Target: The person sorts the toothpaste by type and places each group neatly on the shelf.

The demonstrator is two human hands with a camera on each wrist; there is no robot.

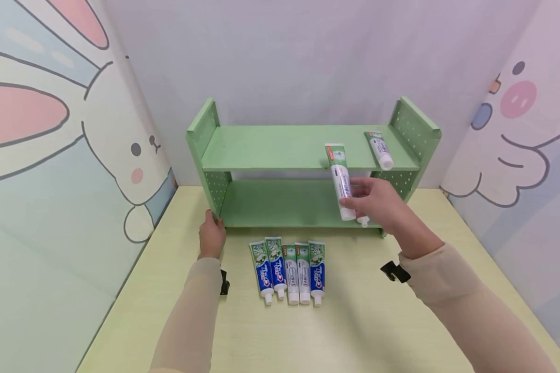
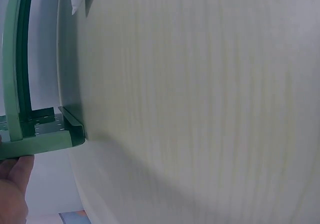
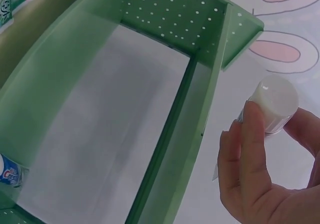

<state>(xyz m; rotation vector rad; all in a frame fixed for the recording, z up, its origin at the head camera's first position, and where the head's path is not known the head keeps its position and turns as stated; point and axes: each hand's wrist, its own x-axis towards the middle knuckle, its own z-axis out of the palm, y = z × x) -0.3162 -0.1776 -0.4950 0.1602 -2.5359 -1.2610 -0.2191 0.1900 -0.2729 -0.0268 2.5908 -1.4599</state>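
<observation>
In the head view my right hand (image 1: 378,202) pinches a white-and-green toothpaste tube (image 1: 339,178) near its cap end, in front of the green shelf's upper board (image 1: 280,147). The right wrist view shows the tube's white cap (image 3: 280,96) between the thumb and fingers of my right hand (image 3: 255,169). A similar tube (image 1: 379,150) lies on the upper board at the right, its cap over the front edge. Another tube (image 1: 363,221) on the lower board (image 1: 280,202) is mostly hidden behind my right hand. My left hand (image 1: 212,235) grips the shelf's left side panel (image 1: 204,140) low down.
Several toothpaste tubes lie in a row on the pale wood table (image 1: 270,336) before the shelf, including a blue-and-green tube (image 1: 316,269) and a white-and-green tube (image 1: 291,274). Behind the shelf rises a plain wall (image 1: 303,62). Cartoon-printed walls (image 1: 42,233) flank the table.
</observation>
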